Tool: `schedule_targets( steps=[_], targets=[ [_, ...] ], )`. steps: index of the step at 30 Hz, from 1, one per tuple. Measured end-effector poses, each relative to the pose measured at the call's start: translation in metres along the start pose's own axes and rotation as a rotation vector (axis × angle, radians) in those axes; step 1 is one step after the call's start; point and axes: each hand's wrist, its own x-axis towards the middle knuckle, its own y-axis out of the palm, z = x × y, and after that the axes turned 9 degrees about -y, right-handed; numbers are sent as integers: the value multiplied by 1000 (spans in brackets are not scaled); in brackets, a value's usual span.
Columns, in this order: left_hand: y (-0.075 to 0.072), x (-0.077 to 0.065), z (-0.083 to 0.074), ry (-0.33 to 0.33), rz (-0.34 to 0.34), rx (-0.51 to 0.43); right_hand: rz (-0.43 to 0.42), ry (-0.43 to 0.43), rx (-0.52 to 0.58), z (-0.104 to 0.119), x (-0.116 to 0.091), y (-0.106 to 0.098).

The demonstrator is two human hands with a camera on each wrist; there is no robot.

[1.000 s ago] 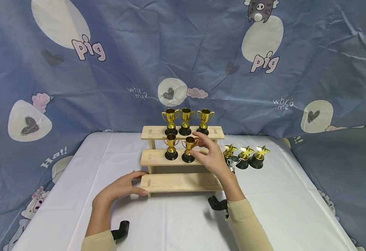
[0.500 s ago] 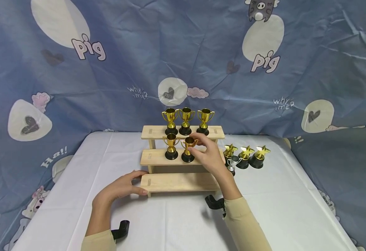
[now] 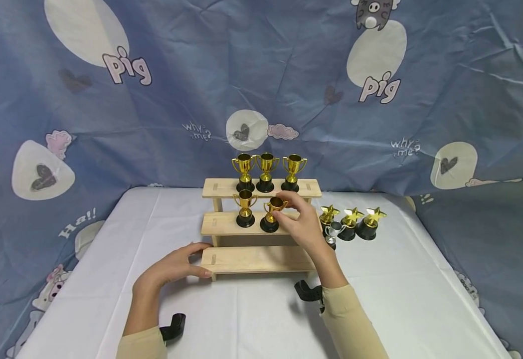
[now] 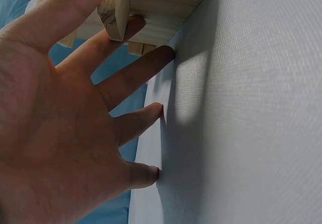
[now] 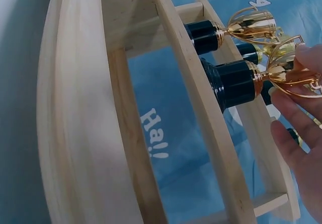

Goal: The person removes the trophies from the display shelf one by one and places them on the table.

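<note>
A three-tier wooden display stand [image 3: 252,259] stands on the white table. My left hand [image 3: 173,269] holds its lowest step at the left end, thumb at the front corner and fingertips behind; the left wrist view shows the other fingers [image 4: 138,123] spread near the cloth. On the middle step, my right hand [image 3: 301,219] pinches a small gold trophy cup [image 3: 271,215] by its cup, thumb in front and fingers behind. This trophy leans to the right, its black base close over the step. Left of it, another gold trophy cup [image 3: 245,208] stands upright.
Several gold trophy cups [image 3: 265,172] line the top step. Right of the stand, several star trophies [image 3: 368,224] stand on the table [image 3: 405,289], with a silver trophy cup [image 3: 331,234] in front. A blue printed cloth [image 3: 153,129] hangs behind.
The gold trophy in my right hand shifted slightly left, then tipped over to the right from upright. My left hand has stayed on the stand.
</note>
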Motion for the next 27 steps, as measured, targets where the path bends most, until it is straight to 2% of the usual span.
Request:
schedule_targets(
  steps=[8,18,27],
  targets=[
    [-1,1,0,-3,5,-4,-49,-37,30,0,-4,-9],
    [-4,1,-1,4,8,4,-113,31,76,-3,-12,-20],
    [-2,0,-1,-8,12,-3,-112,14,64,27,-10,-36]
  ],
)
